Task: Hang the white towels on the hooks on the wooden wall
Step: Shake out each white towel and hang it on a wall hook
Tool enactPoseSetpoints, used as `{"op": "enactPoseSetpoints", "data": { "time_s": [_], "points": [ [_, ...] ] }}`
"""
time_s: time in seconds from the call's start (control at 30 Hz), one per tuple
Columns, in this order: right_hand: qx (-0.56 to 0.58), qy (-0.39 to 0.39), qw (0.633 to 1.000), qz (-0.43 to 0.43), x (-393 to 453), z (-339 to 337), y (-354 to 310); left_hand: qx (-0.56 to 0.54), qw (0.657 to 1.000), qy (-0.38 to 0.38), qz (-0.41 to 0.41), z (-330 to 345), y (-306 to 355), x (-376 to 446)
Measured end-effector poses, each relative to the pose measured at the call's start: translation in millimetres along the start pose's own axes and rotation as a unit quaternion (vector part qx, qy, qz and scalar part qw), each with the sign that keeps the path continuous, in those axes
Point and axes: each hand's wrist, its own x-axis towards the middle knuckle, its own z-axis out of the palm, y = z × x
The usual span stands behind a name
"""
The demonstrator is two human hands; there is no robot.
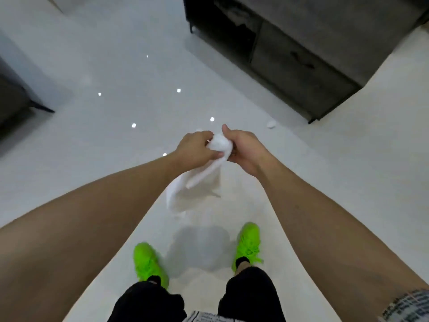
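Note:
A white towel (197,184) hangs in front of me over the floor, bunched at its top between both hands. My left hand (195,148) grips the bunched top from the left. My right hand (243,148) closes on the same bunch from the right, thumb up. The rest of the towel droops down and to the left, toward my feet. No wooden wall and no hooks are in view.
A dark grey cabinet (301,54) stands at the upper right on thin legs. A dark piece of furniture (14,105) sits at the left edge. The glossy white floor (116,66) reflects ceiling lights. A small white object (271,124) lies near the cabinet's corner. My green shoes (148,261) are below.

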Motion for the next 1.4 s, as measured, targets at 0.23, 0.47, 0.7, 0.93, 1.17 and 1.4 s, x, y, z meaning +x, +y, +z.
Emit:
{"op": "enactPoseSetpoints", "data": {
  "time_s": [0.23, 0.47, 0.7, 0.93, 1.17, 1.4],
  "points": [
    [-0.074, -0.033, 0.986, -0.144, -106.5, -126.1, -129.9, -0.025, 0.985, 0.165, 0.054, -40.9, 226.6, 9.5],
    [-0.074, 0.032, 0.971, -0.223, -193.0, -253.3, -215.5, -0.111, 0.962, 0.226, 0.105, -33.5, 412.3, 21.2],
    [-0.021, 0.072, 0.955, -0.288, -233.5, -352.8, -263.4, -0.127, 0.955, 0.207, 0.173, -12.1, 543.8, 63.8],
    [0.052, 0.236, 0.904, -0.352, -225.8, -453.8, -339.0, -0.105, 0.954, 0.013, 0.281, 20.0, 677.3, 136.9],
    [0.142, 0.328, 0.862, -0.360, -196.0, -534.0, -438.5, -0.194, 0.901, -0.140, 0.361, 19.9, 774.6, 214.4],
    [0.188, 0.383, 0.839, -0.337, -162.2, -596.6, -501.8, -0.009, 0.863, -0.182, 0.471, 31.6, 841.2, 279.5]
  ]
}}
